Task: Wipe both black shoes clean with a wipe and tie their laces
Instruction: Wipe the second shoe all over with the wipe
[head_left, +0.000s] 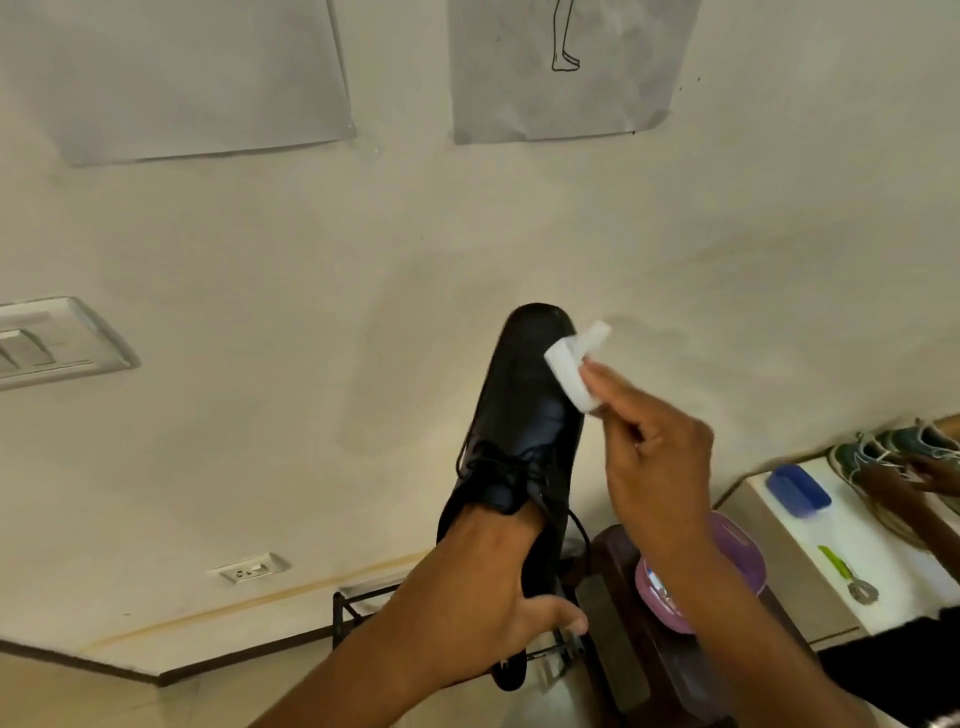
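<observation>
A black leather lace-up shoe (530, 415) is held up in the air in front of the wall, toe pointing up and away. My left hand (498, 587) is pushed inside its opening, with the thumb curled round the heel outside. My right hand (654, 457) pinches a folded white wipe (574, 364) and presses it against the right side of the toe. The black laces (498, 467) hang loose, one end trailing down past the heel. The second black shoe is not in view.
A purple wipes pack (727, 551) lies on a dark wooden stand (623, 623) below my right arm. At right, a white table (810, 561) carries a blue case (797, 490), a green-handled tool (844, 571) and sneakers (883, 452); another person's hand (930, 475) touches them.
</observation>
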